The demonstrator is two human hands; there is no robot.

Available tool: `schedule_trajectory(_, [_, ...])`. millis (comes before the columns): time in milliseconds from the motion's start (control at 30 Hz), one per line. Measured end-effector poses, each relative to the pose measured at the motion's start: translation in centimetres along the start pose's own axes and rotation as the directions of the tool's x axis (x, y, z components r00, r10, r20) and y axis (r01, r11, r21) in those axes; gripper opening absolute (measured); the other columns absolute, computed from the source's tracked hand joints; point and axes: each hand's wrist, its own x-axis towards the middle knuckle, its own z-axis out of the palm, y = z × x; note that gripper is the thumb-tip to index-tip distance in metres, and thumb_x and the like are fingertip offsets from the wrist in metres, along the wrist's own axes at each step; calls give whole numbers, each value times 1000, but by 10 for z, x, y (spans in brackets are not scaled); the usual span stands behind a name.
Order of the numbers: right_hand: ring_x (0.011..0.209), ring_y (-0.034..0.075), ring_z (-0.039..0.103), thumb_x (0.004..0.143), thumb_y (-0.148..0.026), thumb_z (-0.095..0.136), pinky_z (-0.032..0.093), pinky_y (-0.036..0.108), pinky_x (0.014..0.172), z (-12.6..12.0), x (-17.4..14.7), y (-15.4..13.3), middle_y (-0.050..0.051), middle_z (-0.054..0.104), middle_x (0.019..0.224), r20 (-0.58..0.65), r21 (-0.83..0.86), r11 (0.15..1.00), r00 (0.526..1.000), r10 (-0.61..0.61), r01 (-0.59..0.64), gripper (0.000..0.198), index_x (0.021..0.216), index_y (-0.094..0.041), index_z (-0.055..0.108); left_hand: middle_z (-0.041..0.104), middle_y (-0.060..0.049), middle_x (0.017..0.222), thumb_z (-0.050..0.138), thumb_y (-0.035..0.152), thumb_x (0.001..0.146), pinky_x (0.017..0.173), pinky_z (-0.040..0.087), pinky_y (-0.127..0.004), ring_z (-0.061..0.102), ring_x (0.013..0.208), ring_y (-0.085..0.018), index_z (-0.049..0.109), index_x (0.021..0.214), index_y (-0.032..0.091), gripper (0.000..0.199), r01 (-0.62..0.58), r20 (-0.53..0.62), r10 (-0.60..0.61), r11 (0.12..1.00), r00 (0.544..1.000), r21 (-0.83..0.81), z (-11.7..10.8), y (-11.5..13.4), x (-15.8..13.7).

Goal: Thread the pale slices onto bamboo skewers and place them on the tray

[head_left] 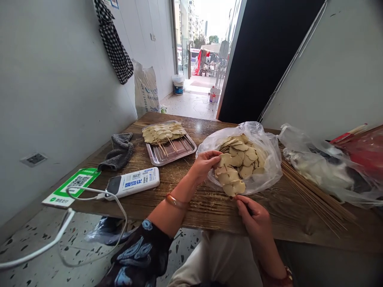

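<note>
Left hand (206, 164) pinches pale slices (229, 175); right hand (255, 216) curls nearer the body.

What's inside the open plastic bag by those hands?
The plastic bag holds a heap of thin, pale slices. Only the upper ones show; anything beneath is covered, and the held slices hide some too.

The head camera looks forward and down across the nearby table (209, 213).
</note>
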Motion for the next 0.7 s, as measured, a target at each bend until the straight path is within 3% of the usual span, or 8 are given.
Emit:
schedule_trajectory(167, [72,20,67,87,-41,57,53,27,60,0,0,0,5,73,77,-2,-9,1000,1000,3,-3,30,99,-20,75,59,0,64,82,35,57,53,30,-21,44,54,-5,71,84,10,39,2,30,-2,1000,1000,-4,-1,-7,2])
schedule_trajectory(467, [74,22,68,86,-41,56,55,33,71,1,4,-2,6,75,85,-22,-16,1000,999,-27,27,29,93,-19,76,59,0,65,78,37,63,53,30,-20,42,55,-6,70,85,10,35,-63,14,62,989,998,133,3,-3,-1])
schedule_trajectory(600, [79,23,69,86,-40,56,54,34,75,1,5,-5,7,75,88,-21,-25,999,999,-37,37,29,92,-20,75,58,0,65,73,33,66,54,32,-20,44,58,-7,69,85,11,29,-135,26,132,954,991,268,3,-3,0])
schedule_trajectory(700, [75,22,68,87,-40,54,54,31,70,0,5,-7,6,74,82,-9,-32,999,1000,-20,19,30,92,-19,75,58,0,65,70,31,69,55,35,-20,46,59,-8,69,85,12,24,-170,58,159,907,985,385,3,-4,2])
